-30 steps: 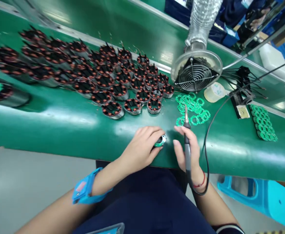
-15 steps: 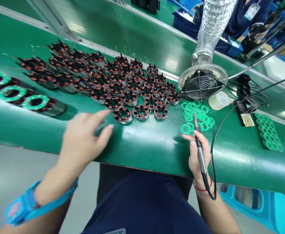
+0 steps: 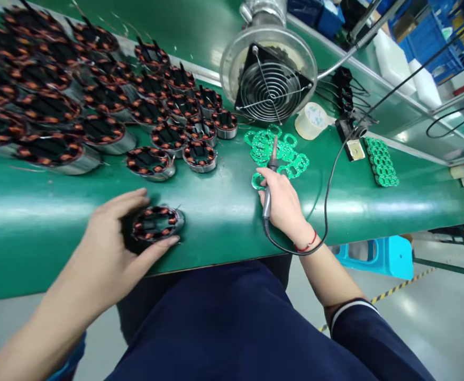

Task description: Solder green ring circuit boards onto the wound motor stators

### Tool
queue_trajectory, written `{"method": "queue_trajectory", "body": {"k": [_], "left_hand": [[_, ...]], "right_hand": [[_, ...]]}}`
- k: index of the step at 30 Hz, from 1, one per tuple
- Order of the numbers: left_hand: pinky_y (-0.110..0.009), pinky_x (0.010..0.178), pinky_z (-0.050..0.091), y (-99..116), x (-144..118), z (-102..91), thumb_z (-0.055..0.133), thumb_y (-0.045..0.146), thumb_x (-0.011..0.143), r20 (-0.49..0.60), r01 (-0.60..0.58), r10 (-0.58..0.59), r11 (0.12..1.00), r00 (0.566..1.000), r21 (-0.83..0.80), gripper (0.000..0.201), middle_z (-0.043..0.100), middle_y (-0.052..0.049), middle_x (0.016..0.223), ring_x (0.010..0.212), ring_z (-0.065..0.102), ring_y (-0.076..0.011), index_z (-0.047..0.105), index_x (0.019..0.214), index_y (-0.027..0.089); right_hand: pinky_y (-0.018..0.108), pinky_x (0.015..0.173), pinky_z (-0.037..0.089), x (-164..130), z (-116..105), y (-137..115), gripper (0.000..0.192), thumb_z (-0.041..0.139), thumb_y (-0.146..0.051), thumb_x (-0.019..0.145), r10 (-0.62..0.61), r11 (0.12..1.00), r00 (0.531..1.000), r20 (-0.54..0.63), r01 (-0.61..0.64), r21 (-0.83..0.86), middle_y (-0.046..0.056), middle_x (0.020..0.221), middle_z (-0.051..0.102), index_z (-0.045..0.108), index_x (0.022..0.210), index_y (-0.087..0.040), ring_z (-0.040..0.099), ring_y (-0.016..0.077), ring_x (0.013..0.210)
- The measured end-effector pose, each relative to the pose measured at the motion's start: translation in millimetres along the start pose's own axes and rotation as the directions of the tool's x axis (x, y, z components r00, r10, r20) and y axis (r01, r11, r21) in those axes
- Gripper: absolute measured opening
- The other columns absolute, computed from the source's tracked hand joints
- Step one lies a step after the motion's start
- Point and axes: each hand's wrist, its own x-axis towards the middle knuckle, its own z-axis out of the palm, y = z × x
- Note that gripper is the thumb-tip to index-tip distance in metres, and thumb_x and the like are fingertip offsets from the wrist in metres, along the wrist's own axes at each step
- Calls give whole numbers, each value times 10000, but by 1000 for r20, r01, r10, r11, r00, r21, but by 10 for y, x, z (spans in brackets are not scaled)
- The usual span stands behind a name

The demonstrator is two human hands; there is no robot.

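Observation:
My left hand (image 3: 110,243) grips a round wound motor stator (image 3: 156,223) with copper coils, resting on the green bench (image 3: 224,211) near its front edge. My right hand (image 3: 281,203) holds a soldering iron (image 3: 269,177) like a pen, its tip over a loose pile of green ring-shaped circuit boards (image 3: 275,151). One green board lies under my right fingers. A black cable runs from the iron's rear in a loop past my wrist.
Many more stators (image 3: 97,100) crowd the left and back of the bench. A fume-extraction fan (image 3: 271,79) stands behind the boards, beside a tape roll (image 3: 311,121), an iron stand (image 3: 353,145) and a stack of green boards (image 3: 380,161). A blue stool (image 3: 378,254) is at right.
My left hand let go of the capped stator, swept left, and now grips a bare stator at the front edge. My right hand, still holding the iron, shifted toward the green boards. The view swung.

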Motion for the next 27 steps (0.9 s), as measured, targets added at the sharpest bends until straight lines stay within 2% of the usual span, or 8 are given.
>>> {"method": "queue_trajectory", "body": {"k": [3, 5, 7, 9, 14, 19, 23, 27], "left_hand": [[-607, 1098, 497, 76, 65, 19, 554, 538, 987, 79, -6, 2, 998, 997, 58, 451, 664, -168, 1335, 1294, 622, -414, 539, 1330, 246], [-536, 1058, 541, 149, 110, 32, 567, 525, 979, 127, 34, -28, 999, 992, -39, 487, 678, -133, 1326, 1244, 659, -360, 504, 1380, 254], [-501, 1008, 567, 235, 172, 42, 597, 523, 942, 148, 64, -45, 991, 988, -120, 553, 676, -124, 1312, 1200, 679, -337, 469, 1398, 238], [-524, 972, 562, 325, 262, 47, 576, 511, 927, 181, 1, 13, 997, 983, -76, 512, 691, -124, 1240, 1138, 681, -343, 514, 1340, 213], [-583, 994, 508, 471, 499, 88, 433, 468, 982, 305, -245, 207, 965, 930, 91, 450, 708, -152, 1246, 1153, 630, -383, 634, 1292, 212], [-493, 1072, 526, 481, 542, 188, 503, 507, 981, 307, -155, 164, 987, 937, -51, 529, 683, -127, 1338, 1226, 635, -324, 569, 1407, 201], [-498, 1101, 526, 491, 525, 251, 589, 470, 941, 203, 12, 2, 998, 979, -65, 576, 663, -161, 1368, 1255, 638, -317, 541, 1410, 139], [-489, 1047, 548, 479, 530, 281, 611, 436, 951, 175, -49, 60, 997, 983, -66, 515, 687, -148, 1303, 1203, 655, -316, 575, 1377, 148]], "right_hand": [[426, 947, 587, 44, 78, -90, 492, 464, -70, 981, -48, 998, 998, 49, 50, -49, 91, 1077, 731, 594, 1437, -201, 664, 242, 991], [406, 941, 594, 27, 117, -145, 457, 459, -119, 1021, -112, 993, 992, 66, 113, -18, 84, 1080, 740, 587, 1451, -208, 673, 236, 998], [400, 964, 599, -20, 125, -179, 430, 449, -169, 1051, -158, 987, 987, 42, 156, 40, 74, 1104, 757, 580, 1457, -221, 695, 229, 1023], [384, 973, 604, -83, 96, -189, 421, 424, -210, 1076, -158, 982, 987, -19, 159, 105, 63, 1120, 775, 568, 1471, -234, 724, 214, 1028], [330, 935, 628, -276, -47, -169, 370, 481, -336, 1088, -73, 953, 974, -213, 131, 274, 50, 1135, 786, 598, 1432, -267, 760, 179, 979], [332, 801, 644, -477, -65, -88, 266, 623, -441, 1024, 178, 870, 896, -406, 49, 490, 42, 1061, 785, 684, 1223, -275, 758, 170, 857], [270, 601, 584, -566, -29, -17, 249, 628, -475, 1019, 273, 755, 912, -307, -5, 655, -27, 768, 745, 702, 1124, -261, 687, 117, 579], [244, 548, 552, -551, -21, -25, 292, 629, -524, 1012, 268, 690, 939, -213, -33, 723, -57, 657, 710, 704, 1085, -251, 644, 95, 492]]}}
